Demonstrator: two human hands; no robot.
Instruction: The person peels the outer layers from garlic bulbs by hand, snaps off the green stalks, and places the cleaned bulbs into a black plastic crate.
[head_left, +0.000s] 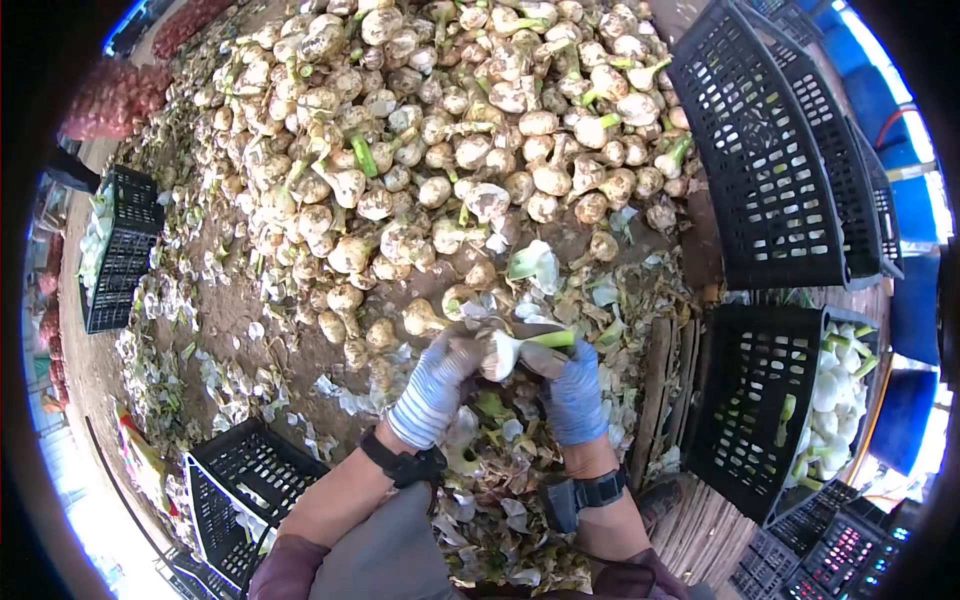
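Note:
A white onion bulb (500, 352) with a green stalk pointing right is held between both hands. My left hand (432, 388), in a grey-striped glove, grips the bulb's left side. My right hand (572, 390), in a blue glove, holds the stalk end together with what looks like a knife blade (540, 330), partly hidden. Straight ahead a large heap of unpeeled onions (440, 130) covers the ground. Peeled skins and cut stalks (500, 500) lie around my knees.
A black crate (750, 400) with several peeled onions stands at right, with empty black crates (770, 150) stacked behind it. Another black crate (235, 480) sits at lower left and one (120, 250) at far left. Red mesh sacks (110, 100) lie at upper left.

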